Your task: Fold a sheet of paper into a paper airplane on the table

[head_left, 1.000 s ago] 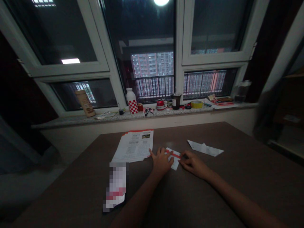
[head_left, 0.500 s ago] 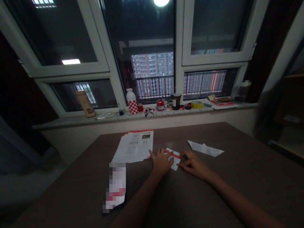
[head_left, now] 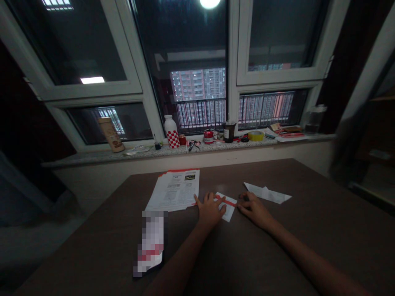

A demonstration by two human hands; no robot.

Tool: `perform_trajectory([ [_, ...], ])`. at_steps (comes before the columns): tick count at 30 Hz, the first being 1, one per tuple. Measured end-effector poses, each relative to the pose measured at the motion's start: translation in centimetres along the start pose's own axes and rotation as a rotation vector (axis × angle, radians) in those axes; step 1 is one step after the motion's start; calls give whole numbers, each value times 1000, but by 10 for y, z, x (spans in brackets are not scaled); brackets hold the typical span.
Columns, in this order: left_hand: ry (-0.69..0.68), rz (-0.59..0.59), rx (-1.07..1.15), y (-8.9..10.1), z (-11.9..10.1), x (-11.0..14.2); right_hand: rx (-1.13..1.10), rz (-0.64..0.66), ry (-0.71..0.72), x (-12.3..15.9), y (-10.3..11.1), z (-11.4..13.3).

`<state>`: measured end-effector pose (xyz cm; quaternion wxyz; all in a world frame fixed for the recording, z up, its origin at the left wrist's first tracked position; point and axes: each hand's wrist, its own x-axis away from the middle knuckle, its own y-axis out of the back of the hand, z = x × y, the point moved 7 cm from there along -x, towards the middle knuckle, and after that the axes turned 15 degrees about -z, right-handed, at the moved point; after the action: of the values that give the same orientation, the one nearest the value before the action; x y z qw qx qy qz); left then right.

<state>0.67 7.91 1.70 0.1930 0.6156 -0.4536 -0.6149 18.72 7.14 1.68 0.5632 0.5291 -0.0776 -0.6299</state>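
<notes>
A small folded white paper (head_left: pixel 228 210) with a red band across it lies flat on the brown table. My left hand (head_left: pixel 210 210) is spread over its left part, fingers apart and pressing it down, which hides that side. At the right edge of the paper is my right hand (head_left: pixel 251 209), its fingers loosely bent and apart, the tips close to the end of the red band. Whether they touch it is hard to make out. Just beyond the right hand lies a white folded paper boat (head_left: pixel 268 193).
A stack of printed sheets (head_left: pixel 174 191) lies left of my left hand, with a phone (head_left: pixel 151 244), its screen blurred, nearer me. On the windowsill (head_left: pixel 148 154) stand a checked bottle (head_left: pixel 172 133), a dark cup (head_left: pixel 228 132) and a yellow tape roll (head_left: pixel 256 136).
My right hand has shifted slightly to the right, off the paper's edge, uncovering its right corner. The left hand and the paper stay where they were.
</notes>
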Motion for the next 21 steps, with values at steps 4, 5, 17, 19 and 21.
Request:
perform_trajectory([
  [4,3,14,-5,0,0,0,60,-34,-32,-1,-1,-6],
  [5,4,21,-7,0,0,0,72,-44,-40,-2,0,-7],
  [17,-7,24,16,7,-3,0,182,-97,-55,-1,-2,-10],
  [19,-9,35,25,7,-3,0,180,-98,-24,-1,-1,-7],
  [21,-20,40,31,8,-5,-1,159,-99,29,-2,1,1],
])
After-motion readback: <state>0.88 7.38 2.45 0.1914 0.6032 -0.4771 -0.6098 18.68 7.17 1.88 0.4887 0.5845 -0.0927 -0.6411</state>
